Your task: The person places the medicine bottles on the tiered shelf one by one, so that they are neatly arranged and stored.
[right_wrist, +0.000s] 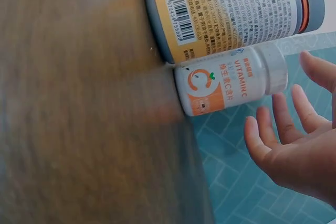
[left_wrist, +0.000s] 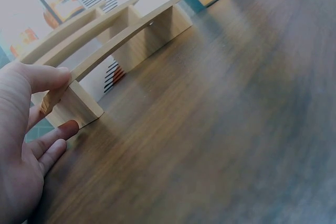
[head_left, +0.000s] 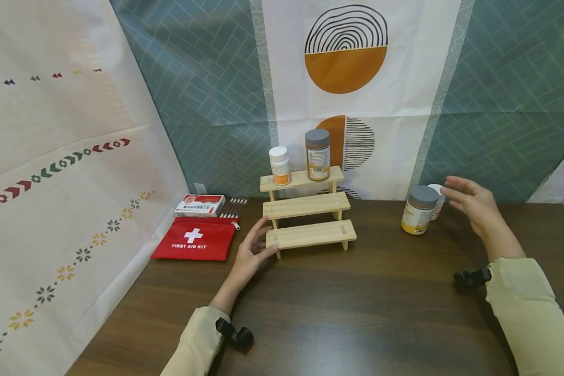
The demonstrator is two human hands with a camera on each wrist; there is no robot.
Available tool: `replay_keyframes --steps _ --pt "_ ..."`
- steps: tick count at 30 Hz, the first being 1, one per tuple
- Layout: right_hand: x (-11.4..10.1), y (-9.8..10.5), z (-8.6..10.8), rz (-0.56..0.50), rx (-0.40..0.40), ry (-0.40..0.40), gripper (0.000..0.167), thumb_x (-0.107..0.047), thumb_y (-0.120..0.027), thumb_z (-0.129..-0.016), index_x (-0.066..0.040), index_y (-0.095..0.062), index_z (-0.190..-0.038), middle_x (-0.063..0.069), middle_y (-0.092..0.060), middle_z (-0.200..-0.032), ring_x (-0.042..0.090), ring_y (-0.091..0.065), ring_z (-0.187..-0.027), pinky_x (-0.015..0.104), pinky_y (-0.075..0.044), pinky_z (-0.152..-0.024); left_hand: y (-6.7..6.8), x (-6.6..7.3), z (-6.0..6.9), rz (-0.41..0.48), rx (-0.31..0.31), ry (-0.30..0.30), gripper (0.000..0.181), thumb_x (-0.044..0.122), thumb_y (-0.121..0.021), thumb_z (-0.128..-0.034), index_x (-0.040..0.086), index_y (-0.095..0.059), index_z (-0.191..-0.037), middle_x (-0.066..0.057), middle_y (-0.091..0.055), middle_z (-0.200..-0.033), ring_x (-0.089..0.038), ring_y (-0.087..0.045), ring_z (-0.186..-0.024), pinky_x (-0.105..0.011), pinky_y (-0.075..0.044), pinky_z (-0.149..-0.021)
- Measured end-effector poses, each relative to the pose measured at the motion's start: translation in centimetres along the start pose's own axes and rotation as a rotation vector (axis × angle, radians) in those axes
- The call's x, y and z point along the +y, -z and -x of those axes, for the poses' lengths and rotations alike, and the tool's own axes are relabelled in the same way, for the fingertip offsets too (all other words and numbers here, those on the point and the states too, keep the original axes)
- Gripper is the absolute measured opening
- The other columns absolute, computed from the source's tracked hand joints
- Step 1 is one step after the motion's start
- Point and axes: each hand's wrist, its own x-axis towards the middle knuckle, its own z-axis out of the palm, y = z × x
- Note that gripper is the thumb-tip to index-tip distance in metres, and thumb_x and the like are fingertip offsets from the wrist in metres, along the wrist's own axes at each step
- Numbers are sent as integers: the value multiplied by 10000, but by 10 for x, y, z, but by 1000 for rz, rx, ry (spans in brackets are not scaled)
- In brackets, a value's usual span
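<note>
A three-step wooden display stand (head_left: 310,235) stands on the table, and my left hand (head_left: 250,251) grips the left end of its lowest step. In the left wrist view the thumb of this left hand (left_wrist: 21,124) lies on the board's end, with other fingers beside the support. My right hand (head_left: 474,201) is held with spread fingers beside a white vitamin C bottle (right_wrist: 228,80). Its fingertips are close to the bottle's cap; contact I cannot tell. A larger yellow-labelled jar with a grey lid (head_left: 418,210) stands against that bottle, partly hiding it in the head view.
On the stand's top step are another white bottle (head_left: 280,166) and another grey-lidded jar (head_left: 317,155). Left of the stand lie a red first aid pouch (head_left: 195,240), a medicine box (head_left: 199,206) and several cotton swabs (head_left: 233,208). A patterned cloth (head_left: 348,104) hangs behind the table.
</note>
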Motion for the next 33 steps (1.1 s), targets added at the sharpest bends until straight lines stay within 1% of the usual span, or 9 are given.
replay_keyframes --steps 3,6,10,14,19,23,27,33 --pt "3 3 -1 -4 -47 -36 250 -191 -672 -920 -309 -543 -1098 -221 -527 -1029 -142 -539 -865 53 -474 -713 0 0 0 2 1 7 748 3 -681 -873 198 -354 -1517 -196 -513 -1438 -293 -624 -987 -183 -503 -827" --pt "6 5 -2 -40 -85 -63 276 -178 -653 -932 -297 -524 -1145 -205 -503 -1054 -138 -539 -879 72 -484 -723 1 -1 0 0 -1 13 750 3 -680 -873 200 -351 -1518 -198 -511 -1439 -261 -630 -972 -180 -503 -827" --pt "9 7 -4 -91 -137 -75 309 -136 -627 -945 -280 -513 -1193 -179 -478 -1091 -119 -539 -907 92 -491 -746 1 -1 1 3 -3 15 753 5 -681 -874 202 -348 -1520 -200 -506 -1441 -231 -630 -960 -182 -506 -824" --pt "12 7 -4 -99 -179 -73 320 -101 -612 -949 -282 -517 -1196 -166 -481 -1090 -97 -535 -922 101 -491 -757 0 -1 0 -3 -3 6 752 11 -683 -875 206 -348 -1520 -196 -505 -1444 -255 -625 -990 -191 -501 -838" --pt "14 7 -4 -76 -186 -65 318 -82 -597 -954 -294 -514 -1177 -178 -493 -1061 -103 -528 -921 97 -483 -755 0 -1 0 -19 -2 -11 750 13 -685 -874 197 -350 -1520 -198 -505 -1444 -301 -611 -1035 -221 -488 -866" --pt "15 5 -5 -69 -188 -69 337 -64 -586 -956 -307 -509 -1176 -176 -474 -1069 -109 -512 -925 98 -473 -761 0 -1 0 -17 -1 -8 750 11 -685 -873 197 -352 -1519 -200 -506 -1443 -295 -613 -1025 -221 -493 -860" --pt "16 3 -5 -74 -187 -84 362 -59 -580 -959 -313 -495 -1203 -187 -458 -1084 -111 -497 -927 106 -461 -769 0 -1 0 -19 -1 -3 749 15 -684 -875 206 -352 -1518 -195 -507 -1444 -291 -615 -1022 -219 -492 -859" --pt "18 2 -6 -62 -167 -91 365 -91 -586 -963 -305 -471 -1236 -196 -439 -1094 -110 -471 -935 117 -438 -774 0 -1 1 -18 -6 -2 749 13 -678 -879 206 -345 -1521 -197 -500 -1449 -309 -613 -1027 -222 -496 -857"
